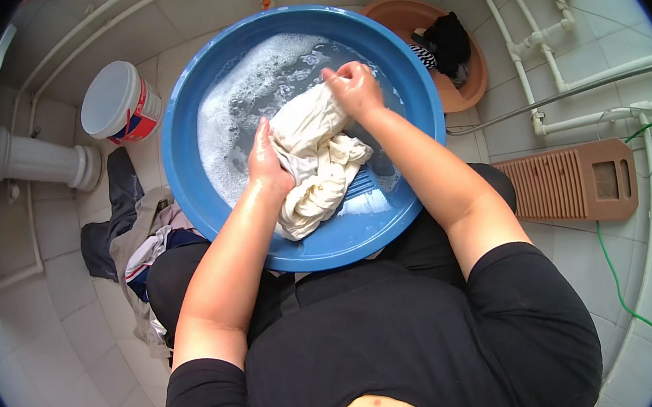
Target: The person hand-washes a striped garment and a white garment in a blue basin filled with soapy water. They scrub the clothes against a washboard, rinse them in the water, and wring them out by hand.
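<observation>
A wet cream-white cloth (pixel 313 161) lies bunched in a big blue basin (pixel 181 131) of soapy, foamy water. My left hand (pixel 267 162) presses flat against the cloth's left side, fingers pointing up. My right hand (pixel 353 88) is closed around the cloth's upper end at the water line. The cloth's lower part rests on a ribbed blue washboard (pixel 364 187) inside the basin, mostly hidden by the cloth. The basin sits on the tiled floor between my knees.
A white lidded bucket (pixel 120 102) stands at the upper left. Loose clothes (pixel 132 233) are heaped on the floor at left. A brown basin (pixel 409 13) with dark laundry sits at the upper right, a brown washboard (pixel 573 183) at right. White pipes (pixel 532 39) run along the wall.
</observation>
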Action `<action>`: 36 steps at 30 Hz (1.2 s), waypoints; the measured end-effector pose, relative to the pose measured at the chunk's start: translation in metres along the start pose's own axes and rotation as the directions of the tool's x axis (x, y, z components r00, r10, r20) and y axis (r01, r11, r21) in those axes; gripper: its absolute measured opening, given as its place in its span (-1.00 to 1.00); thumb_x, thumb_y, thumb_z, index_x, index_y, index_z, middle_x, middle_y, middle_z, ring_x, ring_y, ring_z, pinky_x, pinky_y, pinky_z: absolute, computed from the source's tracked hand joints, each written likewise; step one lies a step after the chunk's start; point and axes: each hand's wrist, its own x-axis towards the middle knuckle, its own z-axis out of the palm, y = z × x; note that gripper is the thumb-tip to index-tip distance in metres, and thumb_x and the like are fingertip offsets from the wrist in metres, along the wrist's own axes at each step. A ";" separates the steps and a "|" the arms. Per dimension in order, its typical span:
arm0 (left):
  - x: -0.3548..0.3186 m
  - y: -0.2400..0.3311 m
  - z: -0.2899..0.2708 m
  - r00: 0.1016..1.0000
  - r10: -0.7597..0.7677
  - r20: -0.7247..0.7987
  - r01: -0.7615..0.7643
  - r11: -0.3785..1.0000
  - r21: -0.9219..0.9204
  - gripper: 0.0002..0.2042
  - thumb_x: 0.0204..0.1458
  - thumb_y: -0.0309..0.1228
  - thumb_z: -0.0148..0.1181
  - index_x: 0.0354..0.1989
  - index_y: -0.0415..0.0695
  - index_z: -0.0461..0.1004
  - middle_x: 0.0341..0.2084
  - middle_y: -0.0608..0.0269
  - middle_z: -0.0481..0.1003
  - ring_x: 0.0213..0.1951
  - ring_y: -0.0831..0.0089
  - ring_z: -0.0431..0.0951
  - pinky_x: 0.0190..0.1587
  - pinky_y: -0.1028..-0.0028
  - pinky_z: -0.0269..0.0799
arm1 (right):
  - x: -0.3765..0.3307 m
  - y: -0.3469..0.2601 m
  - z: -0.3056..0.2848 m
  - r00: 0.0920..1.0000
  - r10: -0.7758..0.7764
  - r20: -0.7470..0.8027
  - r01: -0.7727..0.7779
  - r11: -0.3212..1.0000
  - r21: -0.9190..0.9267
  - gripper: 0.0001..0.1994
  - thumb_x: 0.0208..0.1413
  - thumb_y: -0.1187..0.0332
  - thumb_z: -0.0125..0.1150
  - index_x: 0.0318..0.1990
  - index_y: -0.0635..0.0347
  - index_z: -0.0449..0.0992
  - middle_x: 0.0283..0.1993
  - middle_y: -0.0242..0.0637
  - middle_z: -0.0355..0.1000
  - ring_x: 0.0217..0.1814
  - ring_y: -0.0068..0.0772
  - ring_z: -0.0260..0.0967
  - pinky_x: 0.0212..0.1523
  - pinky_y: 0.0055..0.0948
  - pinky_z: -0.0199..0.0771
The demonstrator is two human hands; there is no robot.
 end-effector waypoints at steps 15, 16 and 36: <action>0.018 0.004 -0.019 0.971 0.237 -0.042 -0.240 0.967 -0.087 -0.63 0.11 -0.10 -0.18 -0.16 -0.17 0.33 -0.14 0.03 0.40 -0.08 0.18 0.41 0.01 0.23 0.31 | -0.042 -0.023 0.018 0.837 -0.245 0.489 -0.025 0.876 0.482 -0.47 -0.29 0.21 0.19 -0.07 0.25 0.38 -0.14 -0.05 0.39 -0.06 -0.16 0.37 -0.03 -0.37 0.33; 0.015 0.008 -0.022 0.985 0.168 -0.027 -0.170 0.983 -0.065 -0.62 0.08 -0.07 -0.14 -0.18 -0.15 0.34 -0.18 0.05 0.41 -0.13 0.20 0.43 -0.04 0.23 0.34 | -0.059 -0.042 0.017 0.841 -0.298 0.451 0.134 0.923 0.360 -0.49 -0.29 0.26 0.14 -0.06 0.19 0.32 -0.21 -0.03 0.41 -0.13 -0.05 0.38 -0.07 -0.32 0.35; 0.024 -0.001 -0.042 0.978 -0.081 0.193 0.079 0.997 0.020 -0.64 0.09 -0.04 -0.18 -0.41 -0.09 0.38 -0.48 0.22 0.42 -0.39 0.34 0.44 -0.34 0.31 0.39 | -0.113 -0.067 0.020 0.725 -0.679 0.117 0.632 0.723 0.280 -0.84 -0.21 0.21 0.12 -0.55 0.08 0.42 -0.48 -0.24 0.40 -0.46 -0.12 0.37 -0.45 -0.26 0.39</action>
